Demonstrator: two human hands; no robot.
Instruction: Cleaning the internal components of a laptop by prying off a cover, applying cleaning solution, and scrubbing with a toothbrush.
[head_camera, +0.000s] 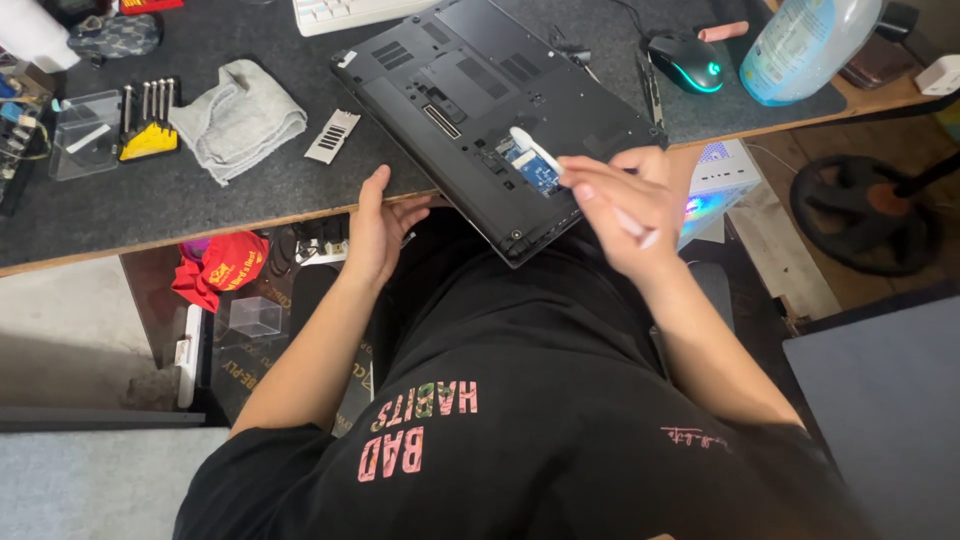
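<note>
At the far left of the desk (120, 215), a clear box (85, 135) and a bit set (148, 125) on a yellow holder are laid out, with a grey cloth (238, 118) just beside them and a small vented cover (332, 136) lying loose near the cloth. That cover is judged to have been taken off the laptop (480, 90), so the opening work appears done, while the work inside the bay appears to be under way.

The left hand (378, 232) is held open, fingers spread, and is pressed against the desk edge just left of the laptop's near corner; nothing is gripped by it.

The laptop lies base-up, overhanging the desk edge above the lap. A blue board (535, 170) is exposed in its open bay.

The right hand (620, 210) is closed around a white tool (545, 158), pen-fashion, and the tool's tip is set at the board.

Farther right, a mouse (688, 62) and a bottle (800, 45) are seen.
</note>
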